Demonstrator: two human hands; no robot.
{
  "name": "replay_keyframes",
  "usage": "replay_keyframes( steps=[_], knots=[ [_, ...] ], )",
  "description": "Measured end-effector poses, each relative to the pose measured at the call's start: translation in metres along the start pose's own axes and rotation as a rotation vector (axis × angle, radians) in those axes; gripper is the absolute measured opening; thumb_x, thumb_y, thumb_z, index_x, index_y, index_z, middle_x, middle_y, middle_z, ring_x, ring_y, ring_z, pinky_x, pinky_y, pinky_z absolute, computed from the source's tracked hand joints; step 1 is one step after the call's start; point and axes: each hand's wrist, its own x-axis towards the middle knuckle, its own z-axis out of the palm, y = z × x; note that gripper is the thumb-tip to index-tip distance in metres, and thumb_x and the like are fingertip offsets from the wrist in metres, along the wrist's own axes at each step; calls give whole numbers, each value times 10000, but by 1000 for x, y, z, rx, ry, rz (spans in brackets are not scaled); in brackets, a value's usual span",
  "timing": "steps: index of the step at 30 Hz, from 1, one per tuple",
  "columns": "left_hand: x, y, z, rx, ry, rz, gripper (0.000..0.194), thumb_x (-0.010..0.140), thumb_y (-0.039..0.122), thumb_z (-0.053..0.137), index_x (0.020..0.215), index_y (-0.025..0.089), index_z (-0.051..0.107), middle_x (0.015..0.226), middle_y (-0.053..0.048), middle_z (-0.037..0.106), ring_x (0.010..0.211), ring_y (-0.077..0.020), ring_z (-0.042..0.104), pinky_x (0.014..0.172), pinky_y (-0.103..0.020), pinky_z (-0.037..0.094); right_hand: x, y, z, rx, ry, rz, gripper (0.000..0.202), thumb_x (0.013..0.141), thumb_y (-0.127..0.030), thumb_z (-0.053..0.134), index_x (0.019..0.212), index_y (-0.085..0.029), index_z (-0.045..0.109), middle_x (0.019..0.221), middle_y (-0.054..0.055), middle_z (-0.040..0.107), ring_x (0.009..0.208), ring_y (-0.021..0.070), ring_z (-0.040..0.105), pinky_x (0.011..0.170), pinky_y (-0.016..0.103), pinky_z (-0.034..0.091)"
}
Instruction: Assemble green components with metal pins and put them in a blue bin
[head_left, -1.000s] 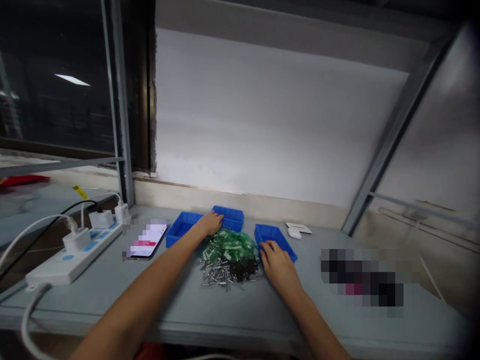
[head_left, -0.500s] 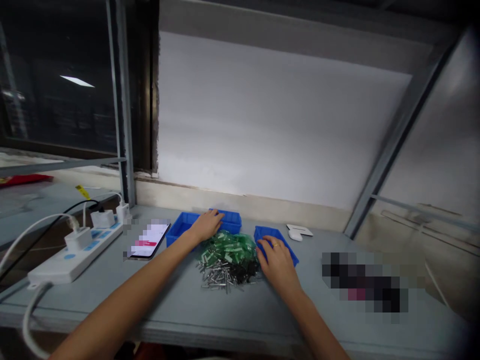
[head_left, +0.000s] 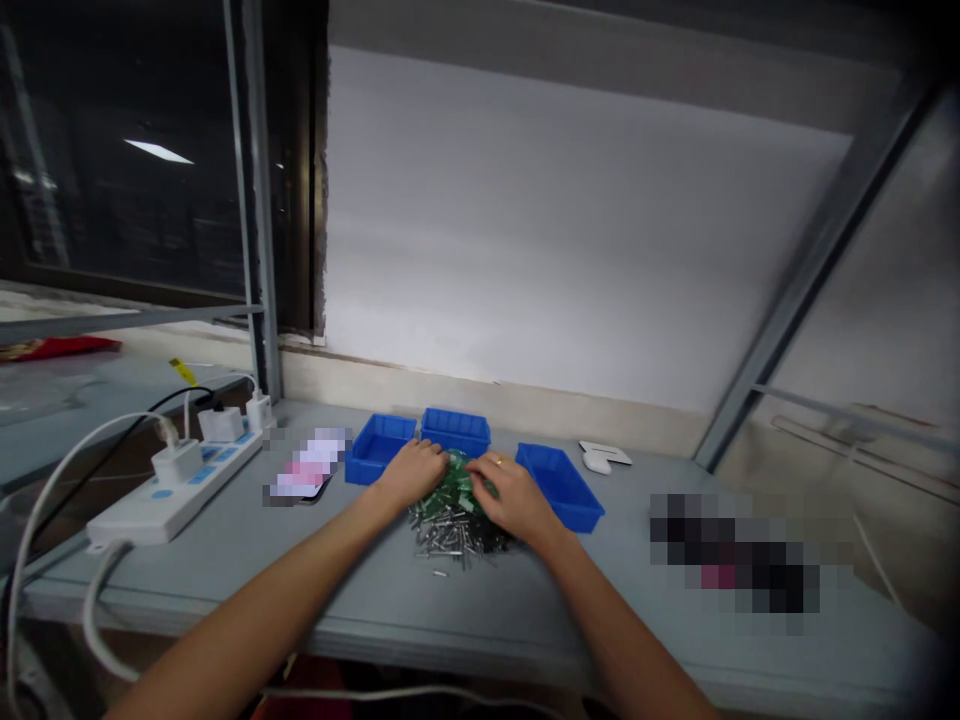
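Low centre of frame: left hand (head_left: 411,472) and right hand (head_left: 511,494) lay fingers loosely spread on the pile of green and metal parts (head_left: 455,520); whether either pinched a piece, cannot tell; three blue trays (head_left: 562,490) just behind; power strip (head_left: 176,484) at left.

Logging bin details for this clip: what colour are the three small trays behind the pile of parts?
Blue, all three trays, clearest in the head view.

Three blue bins (head_left: 560,484), two hands (head_left: 411,473), one power strip (head_left: 177,483).
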Motion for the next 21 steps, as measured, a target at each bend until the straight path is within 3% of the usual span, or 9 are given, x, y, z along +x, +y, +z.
replay_keyframes(
  steps=[2, 4, 6, 8, 14, 17, 19, 21],
  knots=[
    [-1, 1, -3, -24, 27, -23, 185, 899, 145, 451, 864, 121, 631, 861, -132, 662, 877, -269, 610, 797, -386, 449, -10, -19, 2, 21, -44, -130, 145, 858, -276, 493, 852, -200, 616, 794, 36, 641, 799, 165, 583, 737, 267, 437],
    [-4, 0, -6, -56, 61, -48, 187, 909, 163, 448, 873, 127, 628, 852, -120, 662, 856, -251, 616, 767, -351, 459, -17, -36, 10, 8, -117, -391, 223, 813, -396, 534, 737, -197, 601, 666, 25, 615, 664, 165, 565, 619, 265, 421],
    [-7, -1, -8, -98, 96, -71, 177, 909, 182, 457, 891, 138, 628, 851, -104, 666, 842, -235, 623, 741, -319, 467, -20, -45, 20, -46, -177, -506, 217, 801, -390, 541, 701, -202, 581, 637, 9, 607, 610, 152, 548, 574, 256, 403],
    [-9, -2, -9, -150, 131, -97, 161, 901, 184, 472, 911, 150, 629, 861, -89, 674, 837, -224, 633, 730, -296, 470, -20, -46, 27, -110, -213, -512, 161, 828, -306, 521, 721, -202, 580, 661, 1, 618, 619, 141, 551, 587, 246, 403],
    [-10, -7, -33, -321, 259, -204, 168, 857, 152, 494, 966, 170, 620, 917, -70, 694, 826, -203, 647, 739, -274, 475, -13, -34, 23, -196, -213, -363, 137, 852, -157, 515, 747, -182, 600, 734, 31, 635, 692, 159, 559, 637, 258, 421],
    [-29, -1, -52, -404, 320, -255, 164, 866, 194, 470, 955, 177, 606, 874, -47, 695, 760, -175, 646, 715, -257, 484, -20, -40, 17, -220, -176, -272, 133, 861, -151, 515, 772, -168, 612, 765, 59, 632, 751, 200, 561, 682, 308, 436],
    [-51, 12, -57, -575, 379, -327, 145, 850, 247, 490, 894, 174, 606, 824, -33, 679, 736, -174, 629, 690, -253, 482, -31, -49, 13, -152, -108, -105, 113, 873, -172, 508, 852, -161, 619, 829, 76, 632, 812, 221, 561, 720, 337, 443],
    [-74, 30, -52, -825, 410, -407, 142, 817, 289, 529, 849, 170, 599, 790, -25, 658, 710, -170, 608, 662, -245, 472, -45, -61, 9, 119, -10, 203, 129, 882, -185, 498, 951, -173, 607, 867, 63, 632, 820, 202, 571, 730, 316, 451]
  ],
)
